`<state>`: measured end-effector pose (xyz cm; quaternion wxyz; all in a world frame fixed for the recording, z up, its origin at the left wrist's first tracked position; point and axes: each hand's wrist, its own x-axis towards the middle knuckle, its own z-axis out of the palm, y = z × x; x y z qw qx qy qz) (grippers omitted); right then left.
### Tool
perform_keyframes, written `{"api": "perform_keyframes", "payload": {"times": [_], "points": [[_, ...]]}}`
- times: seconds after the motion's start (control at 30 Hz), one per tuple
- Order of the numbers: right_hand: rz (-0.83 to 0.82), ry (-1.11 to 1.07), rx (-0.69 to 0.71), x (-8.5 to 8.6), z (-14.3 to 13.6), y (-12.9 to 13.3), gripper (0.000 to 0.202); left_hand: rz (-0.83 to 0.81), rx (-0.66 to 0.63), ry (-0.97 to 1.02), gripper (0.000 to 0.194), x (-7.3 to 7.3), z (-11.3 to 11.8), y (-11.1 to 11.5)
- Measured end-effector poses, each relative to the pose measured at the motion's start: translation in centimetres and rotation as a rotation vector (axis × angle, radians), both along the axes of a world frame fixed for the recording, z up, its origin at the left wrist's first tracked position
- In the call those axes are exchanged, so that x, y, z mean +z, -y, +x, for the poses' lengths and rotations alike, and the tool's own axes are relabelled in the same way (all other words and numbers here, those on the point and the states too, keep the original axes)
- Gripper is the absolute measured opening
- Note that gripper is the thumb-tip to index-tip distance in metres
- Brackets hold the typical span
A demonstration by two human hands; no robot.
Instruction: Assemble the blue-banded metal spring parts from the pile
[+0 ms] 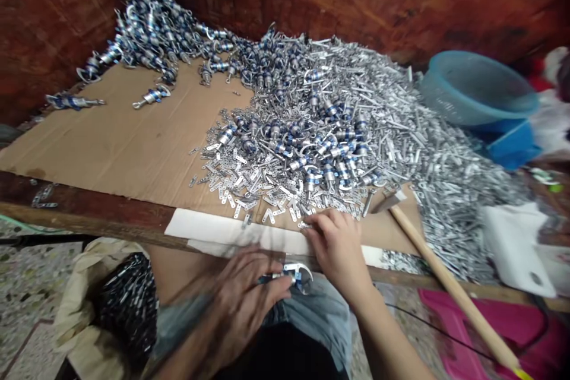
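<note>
At the far left, a cloth-like sack stands below the table, filled with dark metal pieces. Above it, a sheet of brown cardboard covers much of the tabletop, with two single fittings lying on it and a heap of blue-and-silver fittings behind them. A white strip runs along the near edge. Toward the middle, my left hand, partly blurred, is closed around one blue-and-silver fitting with a curved hook, held over my lap just off the table edge. Just right of it, my right hand reaches over the white strip, fingers drawn narrow, the fingertips at the small flat plates; I cannot tell whether they grip one. Further right lie a wooden-handled hammer, a broad mound of long silver pieces and a translucent blue tub
</note>
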<state>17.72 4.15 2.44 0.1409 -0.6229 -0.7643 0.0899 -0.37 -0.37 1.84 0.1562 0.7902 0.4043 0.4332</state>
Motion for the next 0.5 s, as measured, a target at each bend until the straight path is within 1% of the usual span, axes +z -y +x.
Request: {"api": "perform_keyframes", "payload": {"times": [0.13, 0.23, 0.3, 0.4, 0.47, 0.5], "points": [[0.007, -0.099, 0.026, 0.3, 0.5, 0.0, 0.011, 0.008, 0.022, 0.026, 0.009, 0.2, -0.1, 0.0], [0.005, -0.161, 0.021, 0.3, 1.2, 0.2, 0.01, -0.032, 0.035, 0.04, 0.009, 0.0, 0.0, -0.1], [-0.016, -0.159, 0.06, 0.2, 1.3, 0.3, 0.009, -0.041, 0.029, 0.03, 0.009, 0.0, 0.0, -0.1], [-0.046, -0.08, 0.134, 0.1, 0.9, -0.1, 0.012, -0.042, 0.02, 0.007, 0.009, 0.0, 0.0, -0.1], [-0.071, -0.038, 0.147, 0.3, 0.7, -0.5, 0.009, -0.042, 0.027, 0.002, 0.009, 0.0, -0.1, 0.0], [-0.083, -0.057, 0.148, 0.6, 0.6, -0.6, 0.008, -0.041, 0.032, 0.003, 0.009, 0.0, -0.1, 0.1]]}}
